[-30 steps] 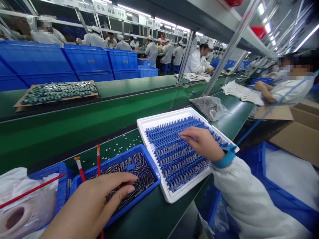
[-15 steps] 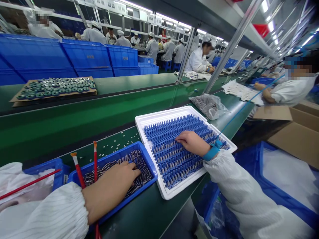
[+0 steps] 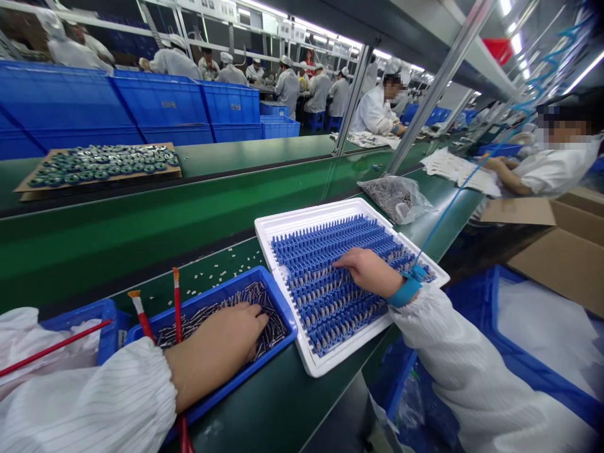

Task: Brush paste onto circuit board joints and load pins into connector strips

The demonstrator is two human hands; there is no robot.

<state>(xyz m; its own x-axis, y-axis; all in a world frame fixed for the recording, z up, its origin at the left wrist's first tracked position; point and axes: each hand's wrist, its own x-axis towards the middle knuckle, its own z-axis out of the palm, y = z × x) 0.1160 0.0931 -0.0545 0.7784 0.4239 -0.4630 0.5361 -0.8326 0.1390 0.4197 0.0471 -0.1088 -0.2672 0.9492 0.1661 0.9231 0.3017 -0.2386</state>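
My left hand [image 3: 217, 352] lies on the thin metal pins [image 3: 221, 313] in the blue bin [image 3: 202, 294]; they look light, slippery, best pinched singly; my right hand [image 3: 370, 272] rests on the blue rack [image 3: 325, 251]; I can't tell if either grips anything.

- Comb racks [image 3: 330, 283]: blue, in ridged rows
- Foam tray [image 3: 306, 214]: white
- Bin [image 3: 279, 301]: blue
- Brush handle [image 3: 177, 302]: red
- Bench [image 3: 302, 402]: green
- Sleeve [image 3: 80, 402]: white, fine grey pinstripes
- Wrist strap [image 3: 404, 292]: teal
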